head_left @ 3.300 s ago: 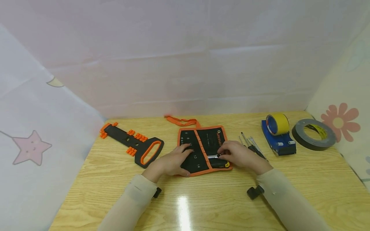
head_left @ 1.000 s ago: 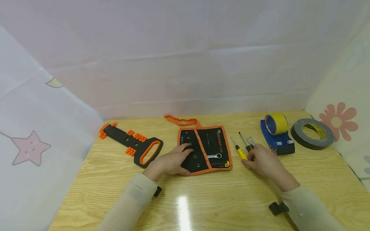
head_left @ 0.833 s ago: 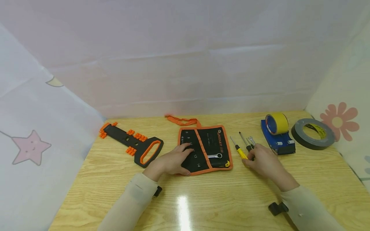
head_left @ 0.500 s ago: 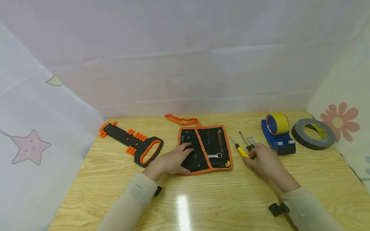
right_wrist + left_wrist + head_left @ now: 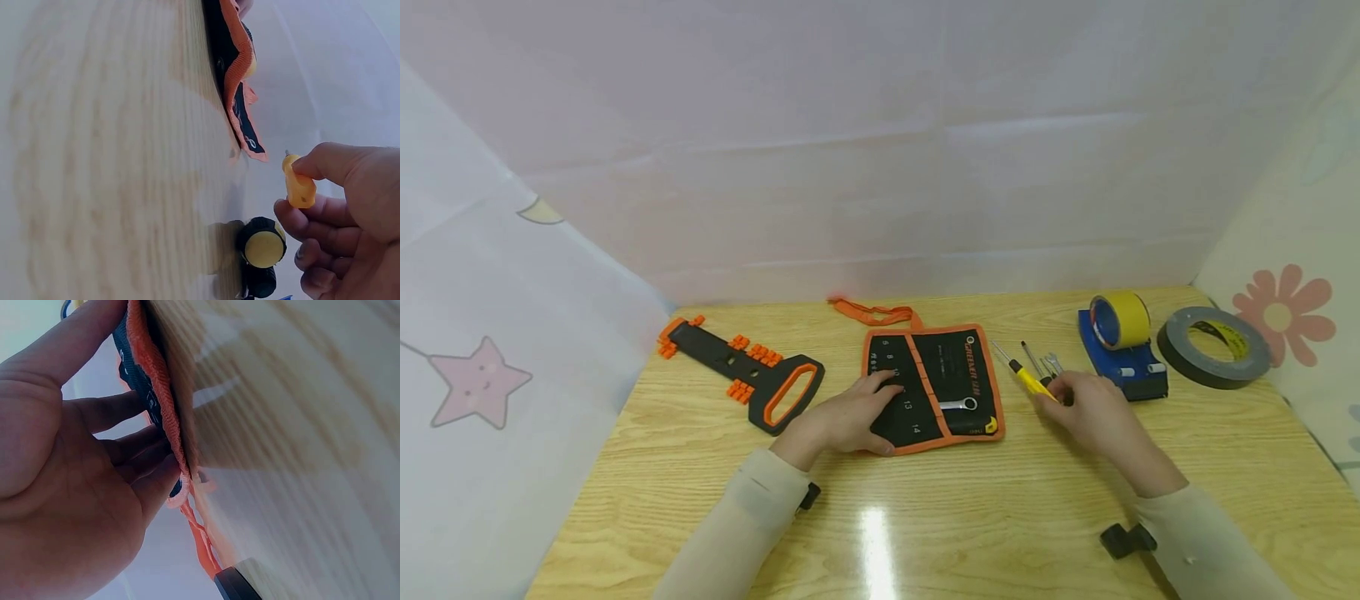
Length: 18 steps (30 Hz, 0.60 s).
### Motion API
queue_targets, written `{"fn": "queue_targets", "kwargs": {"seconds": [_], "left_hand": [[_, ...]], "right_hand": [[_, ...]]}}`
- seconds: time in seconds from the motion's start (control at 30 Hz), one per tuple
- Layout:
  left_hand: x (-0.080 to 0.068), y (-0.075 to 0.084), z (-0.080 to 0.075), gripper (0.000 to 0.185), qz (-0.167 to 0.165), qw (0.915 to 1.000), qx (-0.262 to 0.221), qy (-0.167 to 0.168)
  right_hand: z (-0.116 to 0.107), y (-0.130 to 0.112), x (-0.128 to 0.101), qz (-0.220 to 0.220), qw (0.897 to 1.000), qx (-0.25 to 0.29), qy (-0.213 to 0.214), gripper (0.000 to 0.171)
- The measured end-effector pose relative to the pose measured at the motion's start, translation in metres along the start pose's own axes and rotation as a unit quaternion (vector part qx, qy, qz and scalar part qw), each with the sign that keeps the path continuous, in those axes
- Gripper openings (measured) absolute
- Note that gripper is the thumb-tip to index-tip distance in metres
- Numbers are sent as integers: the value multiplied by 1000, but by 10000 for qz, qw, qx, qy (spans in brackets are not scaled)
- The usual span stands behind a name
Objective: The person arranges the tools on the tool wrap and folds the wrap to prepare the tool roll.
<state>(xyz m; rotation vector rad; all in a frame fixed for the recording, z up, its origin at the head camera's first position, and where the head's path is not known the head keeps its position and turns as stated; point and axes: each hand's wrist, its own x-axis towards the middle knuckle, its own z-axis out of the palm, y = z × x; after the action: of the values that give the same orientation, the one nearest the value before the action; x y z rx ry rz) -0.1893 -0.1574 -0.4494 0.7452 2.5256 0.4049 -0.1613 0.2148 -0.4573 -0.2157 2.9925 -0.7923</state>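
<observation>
Yellow screwdriver (image 5: 1027, 381) pinched in raised right hand (image 5: 1093, 412)

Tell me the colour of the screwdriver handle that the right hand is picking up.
Yellow: the screwdriver pinched by the right hand shows best in the right wrist view.

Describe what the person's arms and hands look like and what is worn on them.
Both arms wear long, pale cream sleeves reaching the wrists. The left hand and right hand are bare, with no gloves or rings visible. A small black camera mount sits by the right sleeve, and another black mount by the left.
</observation>
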Motion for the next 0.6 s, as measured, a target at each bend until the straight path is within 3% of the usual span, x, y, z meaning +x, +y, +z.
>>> {"fn": "queue_targets", "kwargs": {"seconds": [0.3, 0.6], "left_hand": [[0, -1, 0, 94, 23, 10000, 27, 8], [0, 0, 0, 93, 44, 10000, 62, 10]], "right_hand": [[0, -4, 3, -127, 9999, 42, 82, 22], [2, -8, 7, -629, 9975, 49, 327, 13]]}}
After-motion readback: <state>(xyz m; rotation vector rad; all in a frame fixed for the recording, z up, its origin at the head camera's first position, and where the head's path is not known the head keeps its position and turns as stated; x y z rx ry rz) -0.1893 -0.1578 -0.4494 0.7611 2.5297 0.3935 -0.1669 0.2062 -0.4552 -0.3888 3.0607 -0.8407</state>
